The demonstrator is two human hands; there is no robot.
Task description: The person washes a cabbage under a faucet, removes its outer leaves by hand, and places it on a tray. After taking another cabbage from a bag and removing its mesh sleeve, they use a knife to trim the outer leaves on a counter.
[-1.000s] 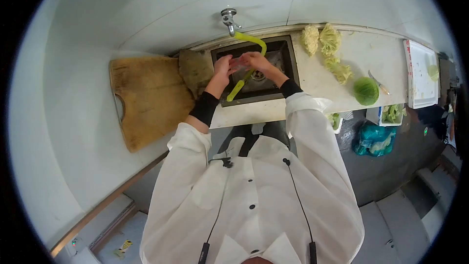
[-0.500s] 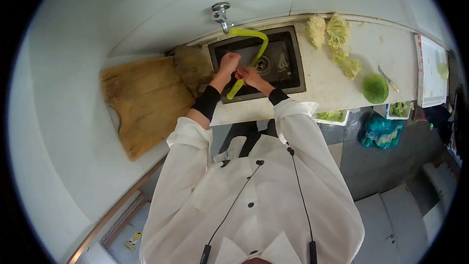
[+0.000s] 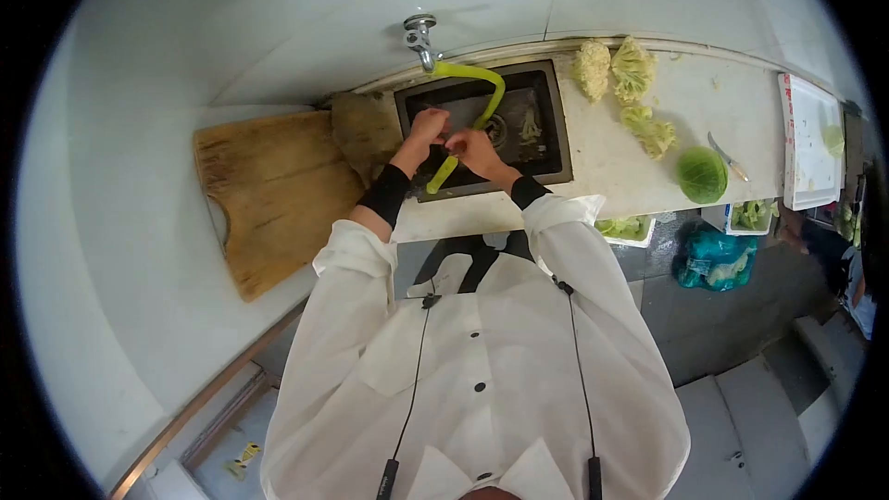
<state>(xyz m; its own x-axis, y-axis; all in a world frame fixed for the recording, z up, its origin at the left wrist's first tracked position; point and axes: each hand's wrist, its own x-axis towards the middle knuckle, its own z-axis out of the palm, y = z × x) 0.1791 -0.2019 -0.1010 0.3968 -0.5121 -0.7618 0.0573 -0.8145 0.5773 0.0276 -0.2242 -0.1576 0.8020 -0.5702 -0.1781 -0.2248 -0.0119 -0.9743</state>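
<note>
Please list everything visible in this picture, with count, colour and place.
counter: 1, whitish, across middle
wall: 1, whitish, behind counter
sink: 1, dark, in counter
tap: 1, silver, above sink
hose: 1, yellow-green, tap to sink
scraps: uncounted, pale, in sink
cutting board: 1, brown, left of sink
slab: 1, dark, beside board
cauliflower pieces: 3, pale yellow-green, right of sink
cabbage: 1, green, right of cauliflower
knife: 1, silver, beside cabbage
tray: 1, white, counter's right end
boxes: 2, white, holding greens, below counter
bag: 1, teal, near boxes
other person: 1, partly dark clothing, right edge
left hand: 1, black cuff, over sink
right hand: 1, black cuff, over sink
shirt: 1, white, bottom
</note>
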